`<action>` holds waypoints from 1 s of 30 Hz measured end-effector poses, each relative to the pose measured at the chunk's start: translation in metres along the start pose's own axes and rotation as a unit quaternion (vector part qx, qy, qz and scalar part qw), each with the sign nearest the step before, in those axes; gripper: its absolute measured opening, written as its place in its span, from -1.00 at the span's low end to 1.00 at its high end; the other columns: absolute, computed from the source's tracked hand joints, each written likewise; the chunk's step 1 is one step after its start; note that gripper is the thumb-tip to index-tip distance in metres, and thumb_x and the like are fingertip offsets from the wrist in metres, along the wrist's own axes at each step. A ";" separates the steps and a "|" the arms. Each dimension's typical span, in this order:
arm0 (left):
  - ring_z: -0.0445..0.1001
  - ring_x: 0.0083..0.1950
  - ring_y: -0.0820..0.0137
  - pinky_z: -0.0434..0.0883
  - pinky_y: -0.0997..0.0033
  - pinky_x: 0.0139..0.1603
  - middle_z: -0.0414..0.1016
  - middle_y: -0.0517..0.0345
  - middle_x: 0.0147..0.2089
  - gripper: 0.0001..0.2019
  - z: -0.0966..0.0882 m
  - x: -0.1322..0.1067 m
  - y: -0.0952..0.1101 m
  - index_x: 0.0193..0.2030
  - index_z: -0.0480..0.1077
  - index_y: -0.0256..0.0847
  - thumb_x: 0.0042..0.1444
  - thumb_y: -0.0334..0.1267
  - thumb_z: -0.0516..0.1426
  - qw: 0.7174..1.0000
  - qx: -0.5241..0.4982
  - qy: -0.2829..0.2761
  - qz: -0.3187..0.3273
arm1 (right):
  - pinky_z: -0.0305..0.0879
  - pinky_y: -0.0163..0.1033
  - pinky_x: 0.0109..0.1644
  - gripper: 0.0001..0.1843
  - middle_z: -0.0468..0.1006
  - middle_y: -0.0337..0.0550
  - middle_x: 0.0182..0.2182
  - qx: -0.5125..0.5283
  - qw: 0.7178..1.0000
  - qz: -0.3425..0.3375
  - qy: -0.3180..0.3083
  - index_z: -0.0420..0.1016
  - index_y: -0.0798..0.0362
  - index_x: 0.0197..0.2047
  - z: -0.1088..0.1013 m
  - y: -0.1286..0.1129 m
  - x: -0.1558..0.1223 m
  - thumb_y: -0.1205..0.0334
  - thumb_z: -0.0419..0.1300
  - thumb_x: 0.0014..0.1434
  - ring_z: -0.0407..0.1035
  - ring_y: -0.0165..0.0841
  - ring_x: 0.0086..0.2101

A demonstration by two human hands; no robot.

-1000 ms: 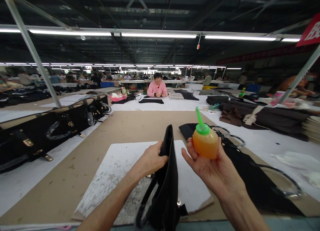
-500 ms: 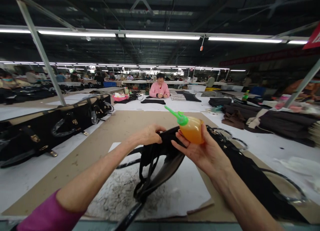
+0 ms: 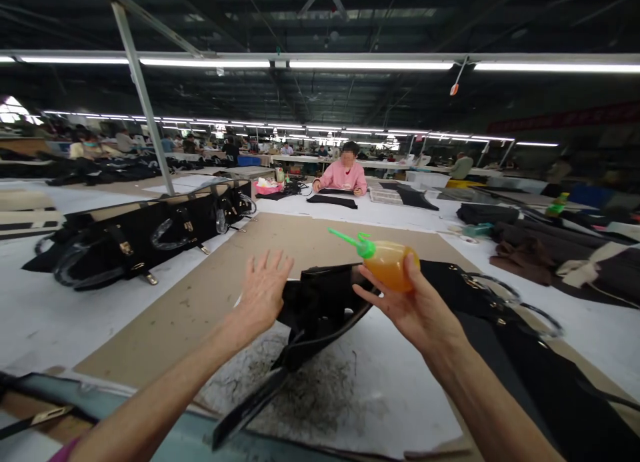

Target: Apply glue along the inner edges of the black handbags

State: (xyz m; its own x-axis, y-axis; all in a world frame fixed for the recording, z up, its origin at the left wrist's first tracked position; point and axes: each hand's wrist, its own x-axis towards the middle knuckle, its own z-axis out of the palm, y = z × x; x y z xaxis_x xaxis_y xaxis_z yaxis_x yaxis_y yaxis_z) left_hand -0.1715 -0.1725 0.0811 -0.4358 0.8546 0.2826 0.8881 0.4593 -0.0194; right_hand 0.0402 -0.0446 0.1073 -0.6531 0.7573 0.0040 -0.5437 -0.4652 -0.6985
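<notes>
My right hand (image 3: 415,302) is wrapped round an orange squeeze bottle (image 3: 390,265) whose green nozzle points left. A black leather bag piece (image 3: 315,312) with long straps lies on the stained white sheet (image 3: 370,395) in front of me. Just left of the bag, my left hand (image 3: 263,292) hovers with its fingers spread and nothing in it.
A row of black handbags (image 3: 145,239) lies along the left on the brown board (image 3: 280,239). More black bags with clear-wrapped handles (image 3: 500,295) sit at the right. A person in pink (image 3: 343,175) sits across the table. Dark fabric piles (image 3: 545,249) lie far right.
My left hand has let go of the black bag piece and opened. The bag has dropped flat onto the white sheet. The bottle stays in my right hand, and the view has swung left.
</notes>
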 end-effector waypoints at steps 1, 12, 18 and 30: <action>0.05 0.31 -0.01 0.03 -0.07 0.25 0.08 -0.08 0.35 -0.29 0.002 -0.007 -0.018 0.25 0.18 -0.20 -0.13 -0.61 0.00 0.999 0.026 -0.008 -0.034 | 0.15 0.33 0.07 -0.53 0.51 -0.06 -0.07 -0.004 1.000 0.000 -0.002 0.47 -0.02 -0.10 0.000 0.000 0.002 0.05 0.44 -0.07 0.22 0.04 0.08; 0.40 0.09 0.14 0.27 0.19 0.14 0.46 0.02 0.06 -0.58 -0.012 -0.066 -0.096 -0.06 0.45 -0.23 -0.01 -0.43 -0.09 0.960 -0.201 0.096 -0.168 | 0.18 0.36 0.04 -0.50 0.54 -0.09 -0.12 0.006 1.000 -0.008 0.021 0.50 -0.02 -0.19 0.011 0.008 0.016 0.07 0.51 -0.21 0.22 0.10 0.07; 0.49 -0.19 0.34 0.36 0.44 -0.13 0.56 0.24 -0.24 -0.62 -0.047 -0.023 -0.002 -0.30 0.53 -0.12 -0.08 -0.44 -0.08 0.857 -0.482 -0.093 0.155 | 0.14 0.37 0.06 -0.50 0.55 -0.12 -0.14 -0.010 1.000 -0.015 0.011 0.50 -0.06 -0.18 0.013 0.012 0.022 0.07 0.51 -0.22 0.24 0.07 0.06; 0.25 0.10 -0.30 0.25 -0.09 -0.02 0.25 -0.48 0.11 -0.07 0.052 0.030 0.013 0.09 0.21 -0.46 -0.35 0.17 0.29 0.958 -0.225 -0.139 -0.113 | 0.22 0.34 0.03 -0.50 0.52 -0.10 -0.08 -0.012 1.000 0.005 0.012 0.48 -0.01 -0.16 0.013 0.010 0.015 0.09 0.50 -0.17 0.21 0.11 0.08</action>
State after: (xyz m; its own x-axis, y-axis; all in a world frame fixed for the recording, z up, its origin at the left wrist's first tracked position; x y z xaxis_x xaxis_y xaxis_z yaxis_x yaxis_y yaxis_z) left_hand -0.1811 -0.1282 0.0397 -0.5909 0.8059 -0.0372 0.7124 0.5429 0.4446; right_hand 0.0178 -0.0434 0.1103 -0.6456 0.7635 -0.0193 -0.5245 -0.4615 -0.7155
